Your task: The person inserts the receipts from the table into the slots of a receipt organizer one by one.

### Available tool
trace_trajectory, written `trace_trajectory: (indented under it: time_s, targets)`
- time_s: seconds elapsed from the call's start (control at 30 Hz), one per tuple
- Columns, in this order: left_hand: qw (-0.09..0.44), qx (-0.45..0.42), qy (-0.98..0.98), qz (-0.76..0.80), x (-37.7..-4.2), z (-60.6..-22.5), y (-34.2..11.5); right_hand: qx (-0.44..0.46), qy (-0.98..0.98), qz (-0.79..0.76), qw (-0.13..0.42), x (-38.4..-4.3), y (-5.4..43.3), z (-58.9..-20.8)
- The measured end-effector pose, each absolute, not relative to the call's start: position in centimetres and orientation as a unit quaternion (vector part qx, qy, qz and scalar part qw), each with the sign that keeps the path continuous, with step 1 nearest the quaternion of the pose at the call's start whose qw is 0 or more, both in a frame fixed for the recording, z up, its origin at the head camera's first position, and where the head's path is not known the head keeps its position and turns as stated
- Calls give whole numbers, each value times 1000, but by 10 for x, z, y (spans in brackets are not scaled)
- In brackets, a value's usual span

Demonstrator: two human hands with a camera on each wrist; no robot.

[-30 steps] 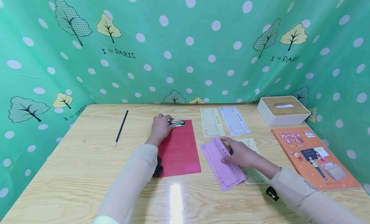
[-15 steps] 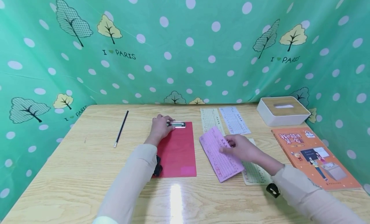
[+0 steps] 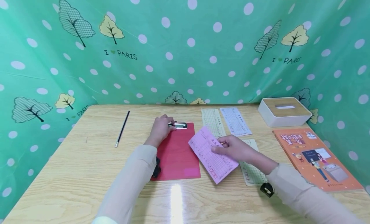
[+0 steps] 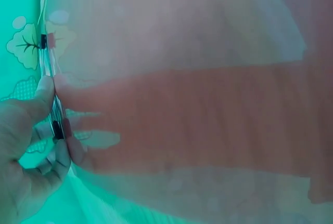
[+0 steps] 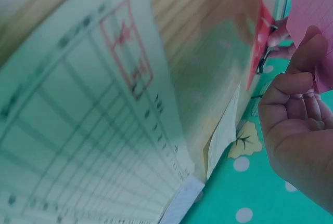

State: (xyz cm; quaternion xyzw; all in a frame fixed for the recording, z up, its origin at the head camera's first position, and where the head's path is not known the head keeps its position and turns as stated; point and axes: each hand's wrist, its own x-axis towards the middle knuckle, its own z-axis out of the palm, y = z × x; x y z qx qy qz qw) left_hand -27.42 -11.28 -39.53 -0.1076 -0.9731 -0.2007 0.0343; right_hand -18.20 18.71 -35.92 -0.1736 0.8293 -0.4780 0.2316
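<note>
In the head view a red clipboard (image 3: pixel 180 159) lies on the table, its metal clip (image 3: pixel 182 125) at the far end. My left hand (image 3: pixel 160 129) grips that clip; the left wrist view shows the thumb and fingers (image 4: pixel 61 156) on its two ends. Between thumb and bent fingers, my right hand (image 3: pixel 235 149) pinches a pink printed form (image 3: pixel 203 148). The form is tilted above the table, and its left corner overlaps the clipboard's right edge in the head view. Below the right hand, a pale green form (image 3: pixel 254 172) lies partly covered by the hand and wrist.
Behind the pink form lie another green form (image 3: pixel 215 121) and a bluish-white form (image 3: pixel 235 121). A white tissue box (image 3: pixel 274 116) with a wooden lid stands at the back right, an orange book (image 3: pixel 315 159) in front of it. Left of the clipboard is a pencil (image 3: pixel 122 127).
My right hand has raised the pink form off the green one and carried it left to the clipboard's edge. The left hand stays at the clip.
</note>
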Motion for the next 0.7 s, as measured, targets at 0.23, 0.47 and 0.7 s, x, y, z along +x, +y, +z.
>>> trace_trajectory:
  time_s: [0.23,0.47,0.7]
  targets:
    - [47,-130,-974,-181,-274,-396,-113,-183,816,-491,246,-179,173,-362]
    - [2,-91,-971,-222,-272,-395,-114,-171,793,-519,270,-180,159,-364]
    - [-8,-65,-963,-261,-273,-395,-112,-159,797,-507,286,-182,152,-366]
